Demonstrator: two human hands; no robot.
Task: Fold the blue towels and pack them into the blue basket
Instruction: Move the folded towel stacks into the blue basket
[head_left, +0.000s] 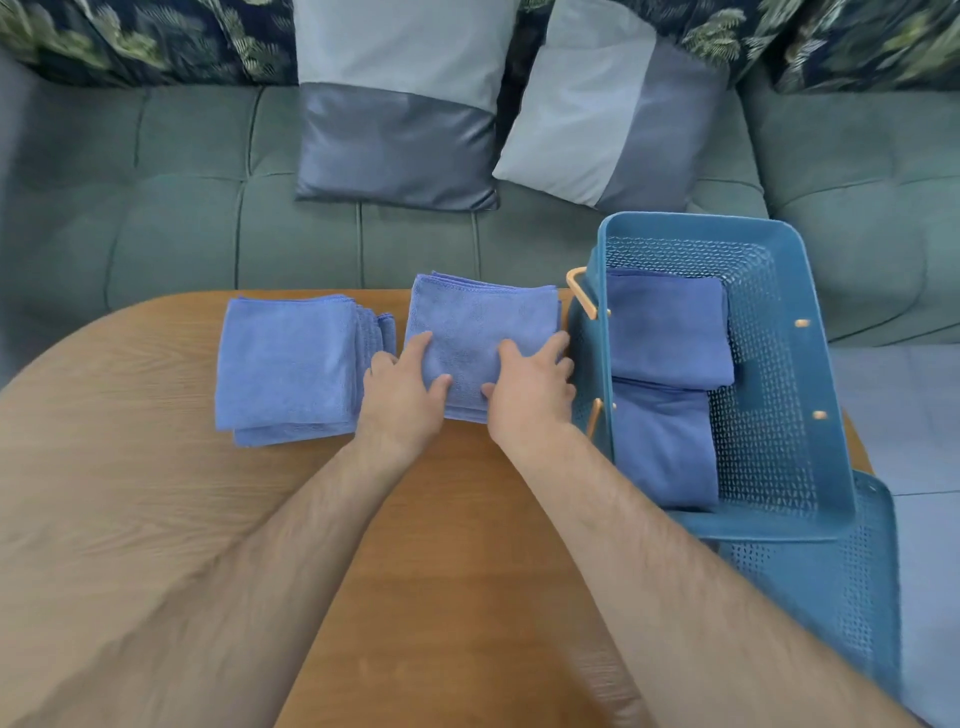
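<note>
Blue towel (483, 322), folded into a square of several layers, lies flat at the far middle of the tabletop (441, 519), with both hands on its near half. On the left hand (402, 400) the fingers (418, 345) are loosely spread and lightly bent on top of the cloth, the thumb resting near the near edge. The outer ones reach the towel's left edge, and I cannot tell whether they hook under it. The right hand (530, 400) sits just beside it, its fingers (553, 345) relaxed and spread toward the towel's right edge, its thumb on the cloth close to the left thumb.

Just left of this towel, apart from it, sits a stack of towels (285, 364), its layers fanned slightly at the right and near edges. To the right the blue basket (769, 374), perforated and with a tan handle (582, 296) on its left side, stands at the right end of the tabletop. Inside it, along the left wall, lie two folded darker-looking towels, a far one (667, 327) and a near one (665, 447), touching end to end. A second perforated blue piece (831, 571) shows under the basket's near right corner. Beyond the tabletop is a green sofa (182, 234) with two grey cushions (395, 130).
</note>
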